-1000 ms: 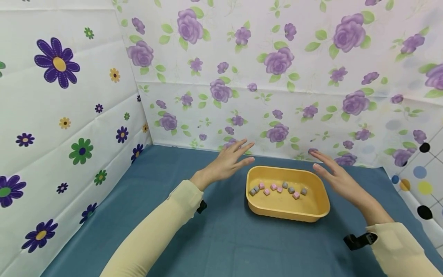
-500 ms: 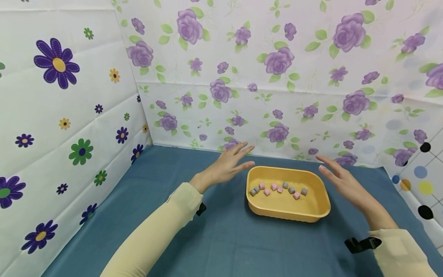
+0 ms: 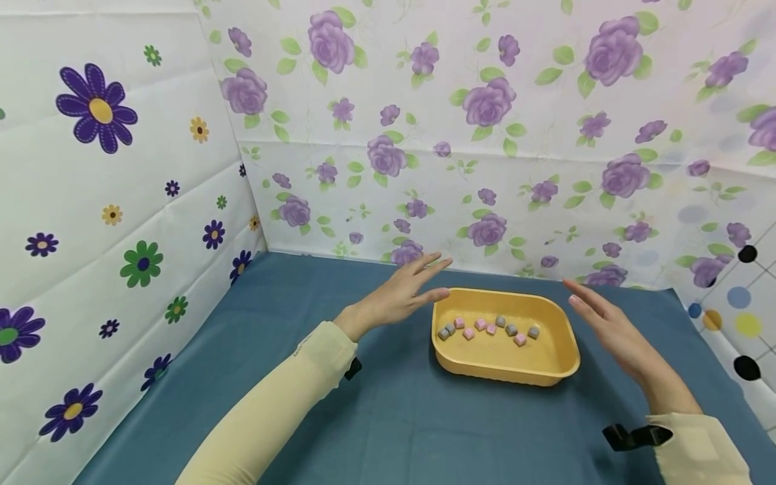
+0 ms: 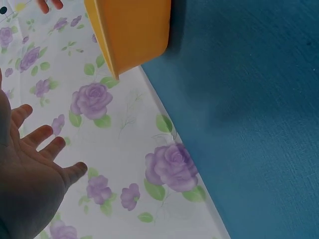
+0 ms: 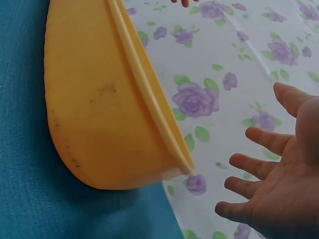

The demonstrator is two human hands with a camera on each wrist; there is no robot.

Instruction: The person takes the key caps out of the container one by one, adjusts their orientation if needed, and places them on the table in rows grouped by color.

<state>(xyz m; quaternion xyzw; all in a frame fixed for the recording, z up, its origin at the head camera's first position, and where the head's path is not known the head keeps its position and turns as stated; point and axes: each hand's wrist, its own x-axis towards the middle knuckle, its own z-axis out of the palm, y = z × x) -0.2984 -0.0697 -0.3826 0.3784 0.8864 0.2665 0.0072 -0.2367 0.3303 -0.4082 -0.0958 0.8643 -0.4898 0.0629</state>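
A yellow plastic tray [image 3: 503, 369] with rounded corners sits on the blue cloth, right of centre in the head view. Inside it lie several small pink cubes [image 3: 520, 340] and several grey cubes [image 3: 533, 332], mostly across its back half. My left hand [image 3: 397, 295] hovers by the tray's back left corner, fingers spread and holding nothing. On the other side, my right hand [image 3: 612, 330] is raised beside the tray's right end, its fingers extended and also bare. Both wrist views show the tray's outer wall [image 5: 99, 99], with spread fingers apart from it.
Blue cloth [image 3: 388, 417] covers the table. A white sheet with purple roses [image 3: 388, 156] hangs along the back edge, and another with daisies [image 3: 142, 263] stands at the left. A dotted, gridded sheet [image 3: 736, 323] borders the right side.
My right hand has drifted right and slightly down, away from the tray. My left hand has shifted slightly right and down. The tray and cubes stay in place.
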